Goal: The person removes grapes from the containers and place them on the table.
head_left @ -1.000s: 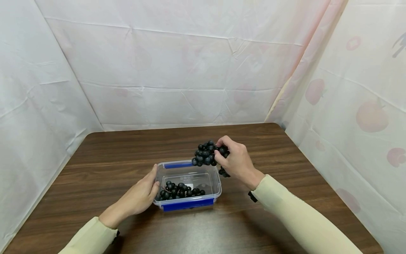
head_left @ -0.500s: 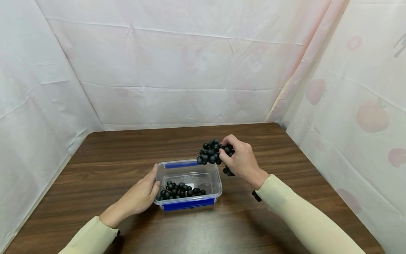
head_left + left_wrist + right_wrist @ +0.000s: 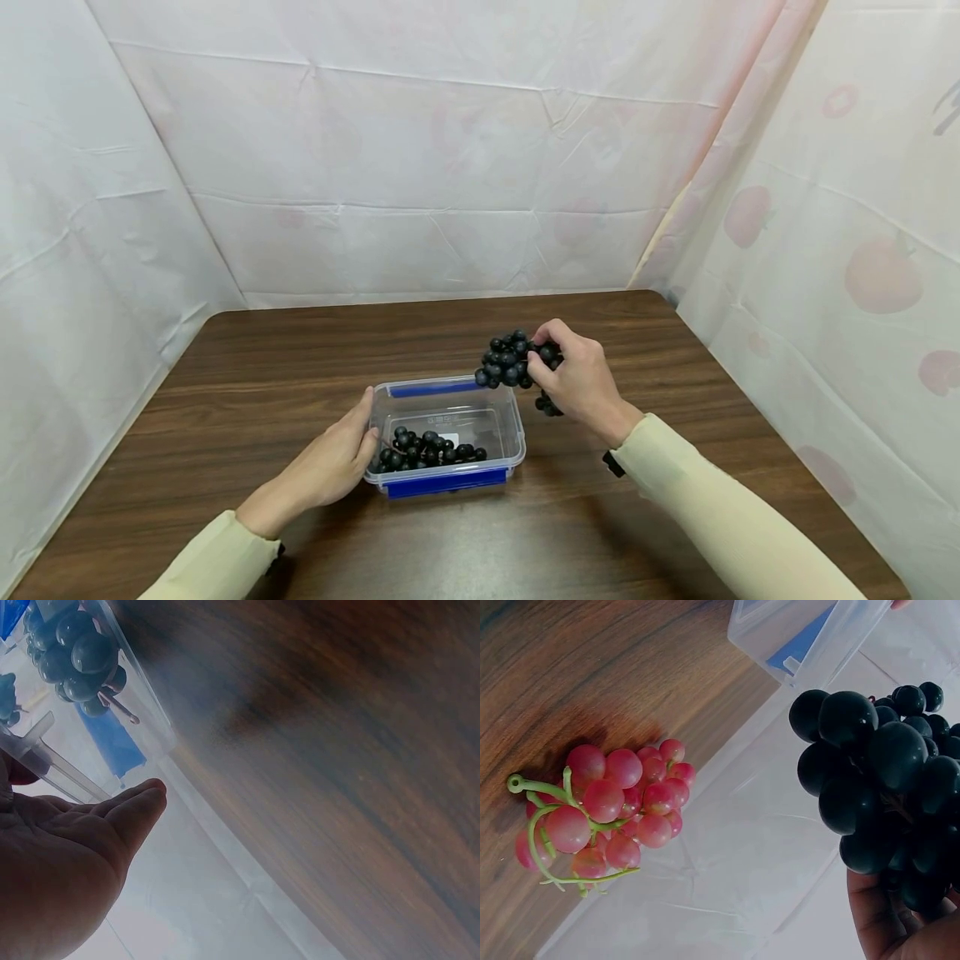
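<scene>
- Right hand [image 3: 583, 379] pinches a black grape bunch [image 3: 508, 362] near the container's [image 3: 446, 483] far right corner.
- Its long axis: roughly left to right, free end pointing left.
- Left hand [image 3: 327, 458], fingers extended, touches container's left wall.
- Pink grapes [image 3: 604, 801] on table [image 3: 562, 682]: right wrist view only.

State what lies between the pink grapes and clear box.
Bare wooden tabletop shows between the pink grapes and clear box in the right wrist view.

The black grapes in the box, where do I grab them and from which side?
I'd pinch the bare stem, probably from above, near the left hand. The box has no lid on, but its walls stand around the grapes, and the stem pokes out past them there.
</scene>
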`<action>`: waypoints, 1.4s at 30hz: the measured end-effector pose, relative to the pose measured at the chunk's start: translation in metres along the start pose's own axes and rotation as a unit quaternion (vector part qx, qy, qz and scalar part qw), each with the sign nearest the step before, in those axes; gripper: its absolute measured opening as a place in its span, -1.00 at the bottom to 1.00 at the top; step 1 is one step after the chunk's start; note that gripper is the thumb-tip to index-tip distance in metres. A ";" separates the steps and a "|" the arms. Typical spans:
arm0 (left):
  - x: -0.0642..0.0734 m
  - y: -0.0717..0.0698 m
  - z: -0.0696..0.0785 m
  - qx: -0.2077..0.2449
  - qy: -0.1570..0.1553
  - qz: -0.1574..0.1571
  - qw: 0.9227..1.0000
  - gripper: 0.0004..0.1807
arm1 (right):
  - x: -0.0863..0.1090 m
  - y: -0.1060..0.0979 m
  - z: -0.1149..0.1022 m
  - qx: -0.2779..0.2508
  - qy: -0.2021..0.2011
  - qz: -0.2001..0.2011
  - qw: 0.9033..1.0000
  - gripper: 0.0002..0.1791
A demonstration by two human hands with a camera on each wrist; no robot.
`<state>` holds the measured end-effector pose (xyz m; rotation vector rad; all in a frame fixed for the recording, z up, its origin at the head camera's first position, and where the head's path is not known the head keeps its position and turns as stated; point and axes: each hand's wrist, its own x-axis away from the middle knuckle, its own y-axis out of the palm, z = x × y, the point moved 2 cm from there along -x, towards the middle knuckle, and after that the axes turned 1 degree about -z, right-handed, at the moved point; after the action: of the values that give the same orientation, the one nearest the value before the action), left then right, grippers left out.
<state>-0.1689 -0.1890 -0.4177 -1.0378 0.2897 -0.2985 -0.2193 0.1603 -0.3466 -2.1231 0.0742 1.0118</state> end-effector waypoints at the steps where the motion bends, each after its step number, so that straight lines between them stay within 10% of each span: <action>1: 0.000 0.000 0.000 0.001 0.000 -0.001 1.000 -0.28 | 0.000 0.000 0.001 0.000 0.001 0.001 1.000 -0.84; 42: -0.003 0.002 0.004 -0.003 0.005 0.005 1.000 -0.29 | 0.002 -0.020 0.026 0.025 0.031 0.023 0.999 -0.82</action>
<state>-0.1696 -0.1841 -0.4175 -1.0418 0.3040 -0.2945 -0.2271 0.1919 -0.3456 -2.1157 0.1767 0.9609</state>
